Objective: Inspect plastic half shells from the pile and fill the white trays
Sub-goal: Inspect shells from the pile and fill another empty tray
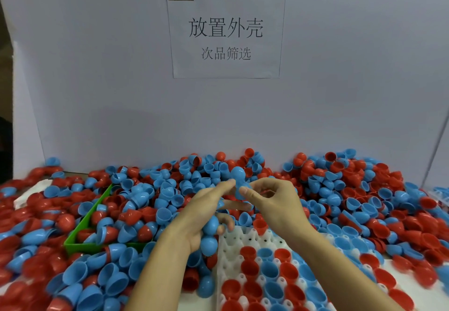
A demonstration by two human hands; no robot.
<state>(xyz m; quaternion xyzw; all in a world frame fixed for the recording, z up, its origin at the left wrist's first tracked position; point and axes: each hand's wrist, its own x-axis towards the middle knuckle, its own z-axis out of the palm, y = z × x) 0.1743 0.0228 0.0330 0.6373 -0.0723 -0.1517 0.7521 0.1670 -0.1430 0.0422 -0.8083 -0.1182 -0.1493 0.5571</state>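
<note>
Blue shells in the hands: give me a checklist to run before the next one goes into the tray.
1. Right hand pinches the blue stack: ok.
2. Left hand has a grip on spare blue shells: ok.
3. Top shell free of defects: cannot tell, too small.
4. Tray has empty pockets at its far left: ok.
5. Green bin within reach for rejects: ok.
6. Stack separated into single shells: not ok, still nested.

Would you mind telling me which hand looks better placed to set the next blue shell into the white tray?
Probably the right hand. It pinches one blue shell at its fingertips and is nearer the white tray, whose empty pockets lie just below. The left hand is cradling several nested blue shells.
</note>
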